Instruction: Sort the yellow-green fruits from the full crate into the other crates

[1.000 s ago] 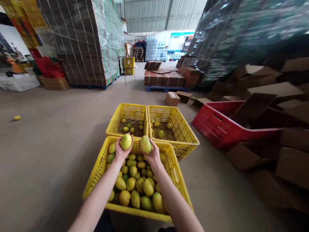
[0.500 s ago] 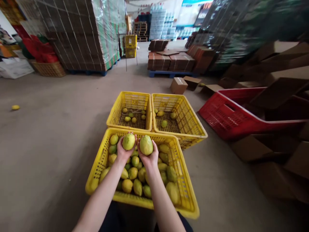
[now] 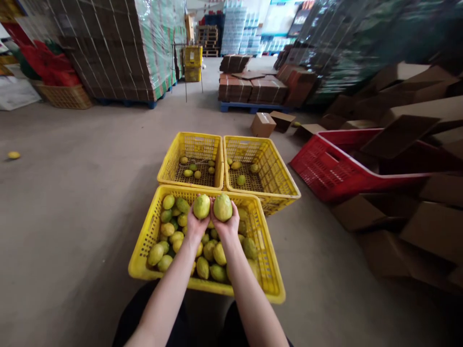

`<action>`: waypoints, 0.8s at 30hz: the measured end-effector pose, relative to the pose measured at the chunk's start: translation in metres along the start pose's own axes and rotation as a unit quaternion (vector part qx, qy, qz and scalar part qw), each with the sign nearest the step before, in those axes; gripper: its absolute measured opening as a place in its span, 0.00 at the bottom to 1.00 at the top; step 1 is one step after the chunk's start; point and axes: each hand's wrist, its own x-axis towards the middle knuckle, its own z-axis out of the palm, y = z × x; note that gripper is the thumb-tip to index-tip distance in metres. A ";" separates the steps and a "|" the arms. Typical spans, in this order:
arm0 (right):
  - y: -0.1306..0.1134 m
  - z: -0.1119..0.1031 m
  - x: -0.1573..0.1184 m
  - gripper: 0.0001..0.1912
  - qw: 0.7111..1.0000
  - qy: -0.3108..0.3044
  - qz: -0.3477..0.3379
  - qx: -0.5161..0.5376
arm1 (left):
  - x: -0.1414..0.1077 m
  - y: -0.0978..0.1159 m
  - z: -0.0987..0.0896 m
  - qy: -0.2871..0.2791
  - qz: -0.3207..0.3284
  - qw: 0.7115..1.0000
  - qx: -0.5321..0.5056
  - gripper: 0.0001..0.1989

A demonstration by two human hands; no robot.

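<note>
So we're holding two fruits over the front crate (image 3: pixel 269 255) right now. Our left hand (image 3: pixel 197 226) is cupping a yellow-green fruit (image 3: pixel 201 206) from below, and our right hand (image 3: pixel 226 228) is cradling a slightly bigger-looking second fruit (image 3: pixel 223 207) the same way. Both palms are facing up, side by side near the front crate's far edge, and we can't tell whether they're actually touching.

A pile of similar fruit (image 3: pixel 202 267) is lying inside the front crate, though our forearms are blocking some of it. Just behind the front crate, two more yellow crates are standing next to each other: the left back crate (image 3: pixel 164 161) and the right back crate (image 3: pixel 282 173) are each holding only a few fruits on the bottom.

Off to the right of the front crate, a red bin (image 3: pixel 321 168) is sitting among loose cardboard boxes (image 3: pixel 434 231). Well to the front crate's left, a stray yellow fruit (image 3: pixel 13 154) is lying on the floor (image 3: pixel 90 193).
</note>
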 end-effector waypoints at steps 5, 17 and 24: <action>0.002 0.003 -0.005 0.12 1.000 -0.022 -0.009 -0.016 | -0.005 -0.006 0.007 0.051 0.055 0.995 -0.070 0.17; 0.001 0.022 -0.027 0.11 0.999 0.026 0.009 0.039 | -0.018 -0.008 0.028 0.066 0.070 0.994 -0.061 0.18; 0.002 0.023 -0.027 0.09 0.999 0.027 0.003 0.042 | -0.024 -0.007 0.024 0.043 0.114 0.992 0.016 0.15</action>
